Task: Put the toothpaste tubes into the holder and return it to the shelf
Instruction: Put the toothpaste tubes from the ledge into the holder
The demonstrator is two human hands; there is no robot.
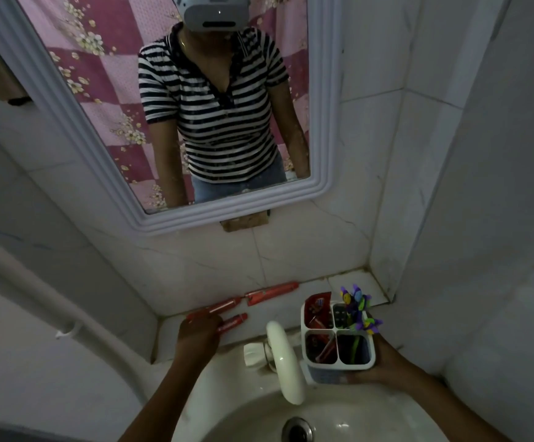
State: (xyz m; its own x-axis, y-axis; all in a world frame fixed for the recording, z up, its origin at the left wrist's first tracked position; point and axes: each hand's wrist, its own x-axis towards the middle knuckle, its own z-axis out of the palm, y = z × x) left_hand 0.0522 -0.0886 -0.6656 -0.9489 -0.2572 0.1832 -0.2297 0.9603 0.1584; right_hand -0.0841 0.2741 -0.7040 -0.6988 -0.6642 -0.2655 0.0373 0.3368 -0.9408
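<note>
The right hand [383, 362] has its grip closed around a white holder [339, 352] and holds it up over the sink [371, 419], just beside the white tap [283, 355]. The holder has four boxes inside. The two boxes on the left have red toothpaste tubes [316, 309] in them. The back right box has a dark thing in it, and the front right box has a stick with bright purple and yellow flowers [359, 309] on top.

The left hand [197, 333] reaches to the tiled shelf [291, 314] behind the sink. Its fingers are on a long red tube [224, 305] lying there, but I cannot tell if the grip is closed on it. A short red tube [235, 322] lies just beside the hand. Another red tube [272, 293] lies farther right, close to the wall.

Above the shelf hangs a mirror [318, 122]. It shows a person in a striped shirt.
</note>
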